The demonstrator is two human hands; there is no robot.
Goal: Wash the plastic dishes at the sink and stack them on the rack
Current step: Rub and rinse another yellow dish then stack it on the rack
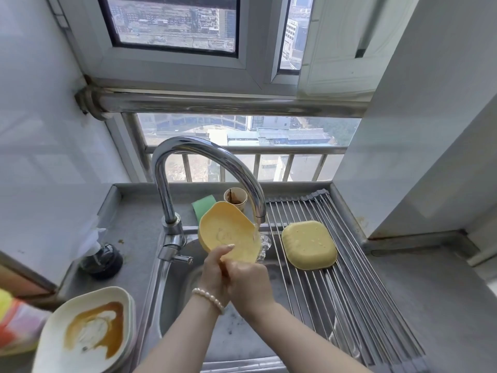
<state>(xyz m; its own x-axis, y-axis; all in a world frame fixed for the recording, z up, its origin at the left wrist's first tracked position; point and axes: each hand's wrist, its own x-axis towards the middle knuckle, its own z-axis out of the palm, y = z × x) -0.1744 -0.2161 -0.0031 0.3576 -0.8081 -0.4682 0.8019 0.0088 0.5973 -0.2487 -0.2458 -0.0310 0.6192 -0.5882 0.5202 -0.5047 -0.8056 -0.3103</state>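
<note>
Sink (172, 305): both hands' fingers grip empty yellow dish (228, 232) under tap; sauce-smeared plate (88, 332) on counter.

1. My right hand (248, 281) covers part of my left hand (215, 267), so I cannot see how those fingers hold the yellow dish (228, 232).
2. The picture's bottom edge cuts off the dirty white plate (88, 332).
3. The tap (204, 157) hides part of the paper cup (235, 198).
</note>
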